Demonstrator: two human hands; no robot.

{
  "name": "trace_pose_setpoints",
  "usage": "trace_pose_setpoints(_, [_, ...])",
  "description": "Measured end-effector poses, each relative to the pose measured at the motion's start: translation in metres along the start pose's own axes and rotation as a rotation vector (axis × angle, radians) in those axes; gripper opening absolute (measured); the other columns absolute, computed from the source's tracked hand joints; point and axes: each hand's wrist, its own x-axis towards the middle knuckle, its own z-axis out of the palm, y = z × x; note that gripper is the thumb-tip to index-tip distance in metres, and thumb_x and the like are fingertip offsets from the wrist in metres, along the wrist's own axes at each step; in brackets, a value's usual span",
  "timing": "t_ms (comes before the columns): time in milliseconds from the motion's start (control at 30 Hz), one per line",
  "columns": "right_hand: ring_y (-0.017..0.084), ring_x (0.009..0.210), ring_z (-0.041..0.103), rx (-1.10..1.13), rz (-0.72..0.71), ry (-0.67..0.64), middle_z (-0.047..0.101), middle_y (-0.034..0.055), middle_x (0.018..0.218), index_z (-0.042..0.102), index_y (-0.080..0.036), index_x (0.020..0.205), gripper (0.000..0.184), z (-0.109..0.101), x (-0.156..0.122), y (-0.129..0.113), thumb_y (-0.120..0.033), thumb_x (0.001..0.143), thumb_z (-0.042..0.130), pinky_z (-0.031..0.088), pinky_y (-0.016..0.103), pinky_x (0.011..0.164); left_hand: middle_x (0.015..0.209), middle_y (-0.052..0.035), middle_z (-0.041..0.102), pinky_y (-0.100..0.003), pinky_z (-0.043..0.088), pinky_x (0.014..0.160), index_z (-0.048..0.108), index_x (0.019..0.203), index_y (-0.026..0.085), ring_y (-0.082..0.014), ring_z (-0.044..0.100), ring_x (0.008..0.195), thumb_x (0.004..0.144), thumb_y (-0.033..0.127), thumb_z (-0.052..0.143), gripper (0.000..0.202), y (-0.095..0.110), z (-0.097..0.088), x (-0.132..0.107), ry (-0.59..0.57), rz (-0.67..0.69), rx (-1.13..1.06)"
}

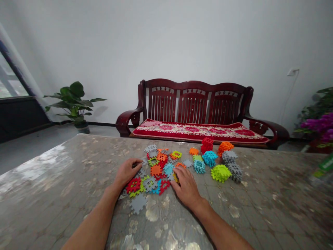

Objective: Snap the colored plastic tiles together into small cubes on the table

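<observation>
A loose pile of flat interlocking plastic tiles in several colours lies on the table in front of me. My left hand [129,171] rests at the pile's left edge, thumb and fingers apart, beside grey tiles [141,173]. At the right edge, my right hand [186,184] reaches over the pile with fingers spread. A yellow tile [176,178] shows between its thumb and fingers; whether it is gripped is unclear. Between the hands lie an orange tile [156,170], a light blue tile [168,169] and a red tile [134,185]. A grey tile [138,203] lies nearest me.
Right of the pile stand stacks of tiles: red [207,145], orange [225,148], blue [210,158], green [220,173] and grey [235,172]. The patterned table [65,194] has a glossy cover. A wooden bench [192,100] stands beyond it, with potted plants [75,100] to the sides.
</observation>
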Motion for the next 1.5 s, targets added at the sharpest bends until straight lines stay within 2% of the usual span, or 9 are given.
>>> trace_pose_setpoints(167, [0.026, 0.125, 0.049, 0.018, 0.013, 0.005, 0.059, 0.0078, 0.133, 0.058, -0.025, 0.128, 0.040, 0.001, 0.000, 0.002, -0.026, 0.087, 0.060, 0.039, 0.044, 0.107, 0.090, -0.0059, 0.076, -0.031, 0.051, 0.081, 0.075, 0.096, 0.018, -0.0234, 0.067, 0.087, 0.079, 0.050, 0.055, 0.041, 0.010, -0.009, 0.001, 0.002, -0.021, -0.085])
trace_pose_setpoints(300, [0.027, 0.125, 0.050, 0.021, 0.012, 0.001, 0.060, 0.0078, 0.133, 0.059, -0.024, 0.126, 0.040, -0.001, 0.001, 0.001, -0.026, 0.086, 0.061, 0.039, 0.044, 0.106, 0.086, -0.0047, 0.075, -0.029, 0.051, 0.074, 0.074, 0.092, 0.016, -0.0215, 0.066, 0.080, 0.073, 0.055, 0.062, 0.045, 0.012, -0.024, 0.001, -0.278, -0.018, -0.218])
trace_pose_setpoints(433, [0.026, 0.122, 0.051, 0.026, 0.024, 0.005, 0.061, 0.0070, 0.130, 0.060, -0.026, 0.124, 0.038, -0.002, 0.002, -0.001, -0.025, 0.086, 0.060, 0.040, 0.043, 0.105, 0.074, 0.0009, 0.071, -0.026, 0.047, 0.065, 0.073, 0.092, 0.019, -0.0186, 0.062, 0.071, 0.061, 0.050, 0.071, 0.044, 0.019, -0.038, -0.006, -0.585, -0.069, -0.151])
trace_pose_setpoints(533, [0.026, 0.123, 0.051, 0.031, 0.026, 0.003, 0.061, 0.0066, 0.130, 0.060, -0.026, 0.124, 0.038, -0.002, 0.002, -0.001, -0.026, 0.086, 0.060, 0.040, 0.042, 0.105, 0.071, 0.0036, 0.066, -0.025, 0.044, 0.063, 0.070, 0.088, 0.020, -0.0179, 0.059, 0.071, 0.053, 0.039, 0.075, 0.040, 0.026, -0.044, -0.012, -0.661, -0.050, -0.054])
trace_pose_setpoints(733, [0.026, 0.122, 0.051, 0.036, 0.024, -0.009, 0.061, 0.0059, 0.130, 0.059, -0.026, 0.124, 0.038, -0.003, 0.003, -0.001, -0.025, 0.086, 0.060, 0.040, 0.042, 0.104, 0.079, 0.0037, 0.063, -0.024, 0.042, 0.062, 0.067, 0.094, 0.022, -0.0185, 0.056, 0.075, 0.049, 0.022, 0.068, 0.045, 0.035, -0.047, -0.018, -0.648, -0.022, 0.145])
trace_pose_setpoints(933, [0.026, 0.121, 0.052, 0.028, 0.022, 0.005, 0.063, 0.0054, 0.128, 0.060, -0.027, 0.123, 0.037, -0.004, 0.002, -0.002, -0.025, 0.086, 0.061, 0.041, 0.042, 0.104, 0.079, 0.0015, 0.065, -0.026, 0.041, 0.061, 0.065, 0.083, 0.022, -0.0197, 0.057, 0.074, 0.051, 0.022, 0.061, 0.032, 0.038, -0.041, -0.020, -0.598, 0.046, 0.258])
trace_pose_setpoints(1067, [0.026, 0.121, 0.052, 0.025, 0.017, 0.002, 0.062, 0.0056, 0.129, 0.060, -0.027, 0.124, 0.038, -0.003, 0.002, -0.001, -0.025, 0.086, 0.061, 0.041, 0.042, 0.104, 0.080, 0.0012, 0.067, -0.026, 0.042, 0.065, 0.066, 0.087, 0.022, -0.0199, 0.059, 0.075, 0.055, 0.023, 0.060, 0.033, 0.034, -0.037, -0.014, -0.544, 0.042, 0.236])
trace_pose_setpoints(1267, [0.026, 0.121, 0.052, 0.030, 0.007, -0.013, 0.062, 0.0061, 0.128, 0.059, -0.027, 0.124, 0.038, -0.003, 0.003, 0.000, -0.026, 0.086, 0.061, 0.040, 0.042, 0.103, 0.076, 0.0015, 0.068, -0.026, 0.045, 0.066, 0.071, 0.098, 0.021, -0.0183, 0.060, 0.072, 0.067, 0.033, 0.059, 0.035, 0.031, -0.030, -0.002, -0.460, 0.032, -0.091])
trace_pose_setpoints(1500, [0.026, 0.123, 0.051, 0.035, 0.012, -0.020, 0.061, 0.0059, 0.130, 0.059, -0.027, 0.124, 0.038, -0.003, 0.003, 0.000, -0.025, 0.087, 0.059, 0.040, 0.042, 0.104, 0.083, -0.0012, 0.071, -0.027, 0.050, 0.064, 0.062, 0.129, 0.019, -0.0161, 0.062, 0.069, 0.077, 0.050, 0.061, 0.061, 0.057, -0.013, -0.010, -0.440, -0.180, -0.522])
